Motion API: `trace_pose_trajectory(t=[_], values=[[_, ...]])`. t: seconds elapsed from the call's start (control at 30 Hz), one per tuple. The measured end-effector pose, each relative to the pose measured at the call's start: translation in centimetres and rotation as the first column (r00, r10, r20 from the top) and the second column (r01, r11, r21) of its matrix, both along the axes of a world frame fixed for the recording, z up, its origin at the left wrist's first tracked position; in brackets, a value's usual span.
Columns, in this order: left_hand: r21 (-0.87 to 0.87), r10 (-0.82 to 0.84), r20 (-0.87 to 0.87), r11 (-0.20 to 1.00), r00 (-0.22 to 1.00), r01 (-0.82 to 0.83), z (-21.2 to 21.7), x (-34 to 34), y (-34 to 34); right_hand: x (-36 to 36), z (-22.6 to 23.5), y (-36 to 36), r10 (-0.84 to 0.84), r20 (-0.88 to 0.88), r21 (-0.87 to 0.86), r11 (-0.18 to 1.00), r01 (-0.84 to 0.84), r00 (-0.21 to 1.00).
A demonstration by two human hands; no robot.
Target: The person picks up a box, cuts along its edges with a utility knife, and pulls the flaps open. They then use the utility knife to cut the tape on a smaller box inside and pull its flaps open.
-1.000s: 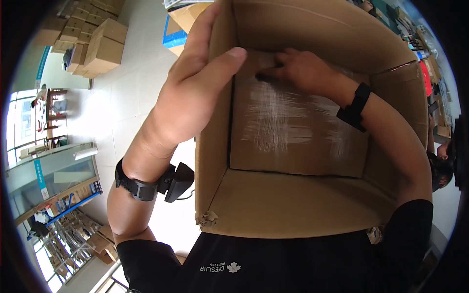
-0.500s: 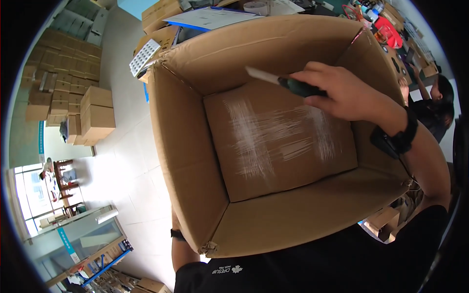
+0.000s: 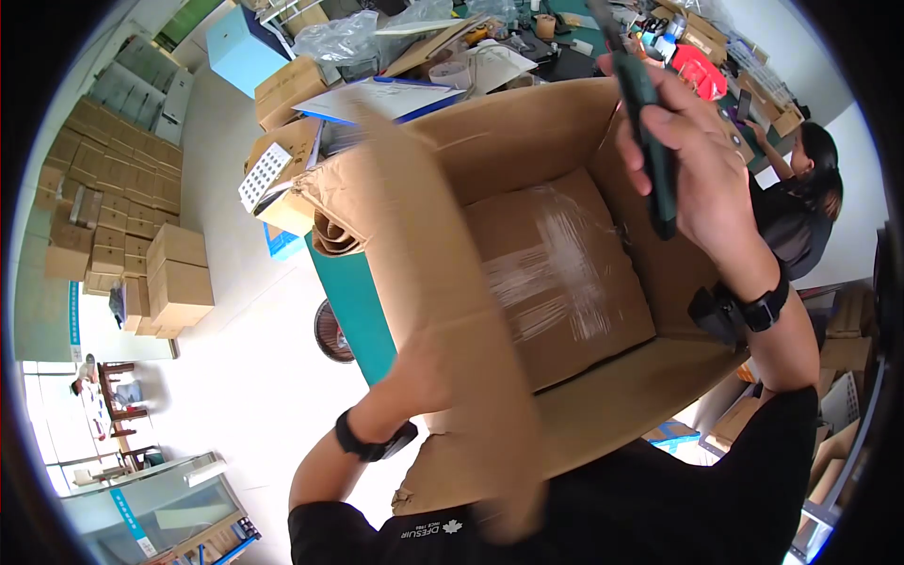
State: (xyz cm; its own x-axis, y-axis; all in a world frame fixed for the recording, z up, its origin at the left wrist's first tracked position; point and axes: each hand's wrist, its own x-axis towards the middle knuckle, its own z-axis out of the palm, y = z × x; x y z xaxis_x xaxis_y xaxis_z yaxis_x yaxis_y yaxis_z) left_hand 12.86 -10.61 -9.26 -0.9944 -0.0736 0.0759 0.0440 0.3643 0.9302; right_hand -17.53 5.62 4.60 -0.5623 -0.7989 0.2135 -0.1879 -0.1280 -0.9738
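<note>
A large open cardboard box [image 3: 584, 372] fills the middle of the view, with whitish streaked tape on its bottom. Its left panel [image 3: 452, 282] is bent inward and smeared by motion. Against the outside of that panel lies my left hand [image 3: 422, 372], its fingers hidden and blurred. Raised over the box's far right side, my right hand [image 3: 692, 151] is closed around the dark green handle of a knife [image 3: 656, 155], whose blade points up and away. The upper left corner of the box shows torn, curled cardboard.
Behind the box a green-topped table [image 3: 353, 301] carries a blue-edged board [image 3: 377, 102], plastic bags and small tools. A person [image 3: 810, 202] is at the far right. Cartons [image 3: 179, 292] are stacked on the left, and a round basket [image 3: 331, 331] is on the floor.
The box's left panel has folded inward. My left hand has come up against it from outside. My right hand has lifted the knife, turning its blade from leftward to upward.
</note>
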Motion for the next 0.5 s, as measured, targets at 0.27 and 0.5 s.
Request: trace_pose_trajectory(t=[0.27,0.5], values=[[-0.759,-0.265,0.109,0.6,0.958,0.253,-6.8,-8.8,1.8,-1.1,1.0,4.1,-0.101,-0.097,0.025,0.994,0.104,0.99],[-0.794,-0.238,0.213,0.523,0.948,0.31,-6.4,-8.9,1.8,-0.1,1.0,5.2,-0.046,-0.257,0.217,0.971,0.104,0.965]])
